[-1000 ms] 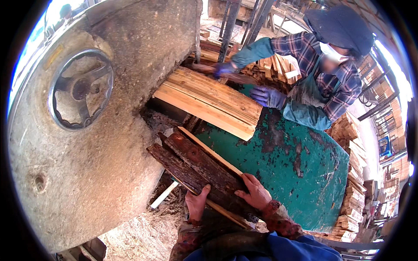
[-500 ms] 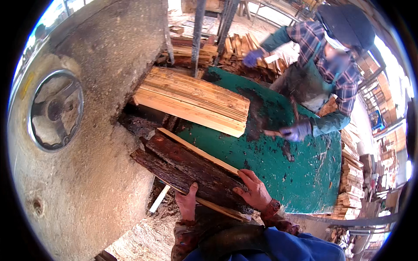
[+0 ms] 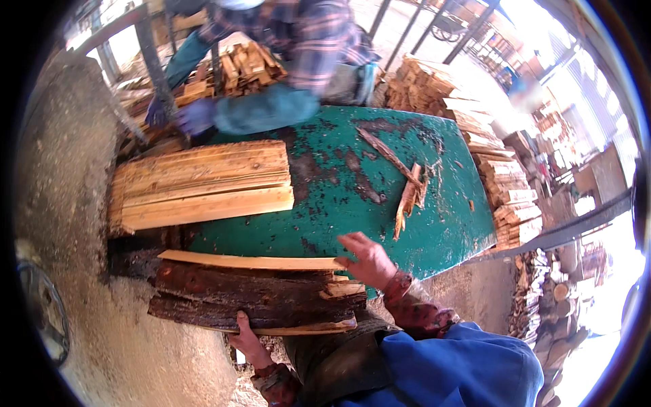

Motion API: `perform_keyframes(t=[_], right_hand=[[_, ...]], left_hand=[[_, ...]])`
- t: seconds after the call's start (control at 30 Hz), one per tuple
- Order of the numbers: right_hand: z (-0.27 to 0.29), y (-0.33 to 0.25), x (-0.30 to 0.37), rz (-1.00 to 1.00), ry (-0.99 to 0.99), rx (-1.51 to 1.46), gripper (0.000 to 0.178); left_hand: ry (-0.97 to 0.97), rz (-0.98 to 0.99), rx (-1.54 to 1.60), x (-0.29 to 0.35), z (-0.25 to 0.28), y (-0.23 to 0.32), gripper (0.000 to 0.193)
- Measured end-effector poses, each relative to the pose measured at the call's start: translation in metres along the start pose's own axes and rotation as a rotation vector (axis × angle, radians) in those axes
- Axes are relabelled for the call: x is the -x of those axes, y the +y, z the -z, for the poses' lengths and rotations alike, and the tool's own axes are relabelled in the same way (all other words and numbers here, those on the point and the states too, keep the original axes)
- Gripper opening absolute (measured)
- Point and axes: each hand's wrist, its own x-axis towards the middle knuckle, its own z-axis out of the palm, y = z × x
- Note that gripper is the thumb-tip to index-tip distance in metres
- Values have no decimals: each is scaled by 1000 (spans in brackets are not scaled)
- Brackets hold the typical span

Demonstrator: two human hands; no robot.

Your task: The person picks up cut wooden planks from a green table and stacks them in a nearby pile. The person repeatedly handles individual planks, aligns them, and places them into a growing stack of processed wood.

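Observation:
Dark bark-covered wood slabs (image 3: 251, 298) lie side by side in front of me, along the near edge of the green table. My left hand (image 3: 249, 344) grips their near edge, thumb on top and fingers hidden underneath. A thin pale wooden strip (image 3: 251, 261) runs along the slabs' far side. Just past the right end of that strip, my right hand (image 3: 369, 261) is raised with its fingers stretched out and nothing in them. Beyond the strip, a stack of sawn boards (image 3: 210, 183) rests at the table's left side.
Across the green table (image 3: 325, 224), a co-worker in a plaid shirt (image 3: 319, 41) leans left, purple-gloved hands beyond the boards. Broken bark pieces (image 3: 410, 193) lie on the table's right half. A concrete block (image 3: 68, 149) with a handwheel (image 3: 44, 312) stands left; stacked wood (image 3: 498, 176) lines the right.
My view has swung right. My right hand has let go of the slabs, while my left keeps its hold. The co-worker has leaned toward the left, and bark pieces now lie on the table.

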Motion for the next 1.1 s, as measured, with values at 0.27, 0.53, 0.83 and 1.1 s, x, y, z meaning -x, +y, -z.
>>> perform_keyframes(t=[0.27,0.53,0.83,1.1], right_hand=[[86,204,-16,-657,269,483,82],[84,258,-50,-821,-27,487,75],[93,274,-23,-963,49,528,79],[115,331,37,-740,503,199,32]], left_hand=[[-23,50,46,-6,1,-8,94],[60,87,55,6,-4,9,81],[72,100,103,17,-10,18,80],[-56,11,121,4,-4,3,72]])
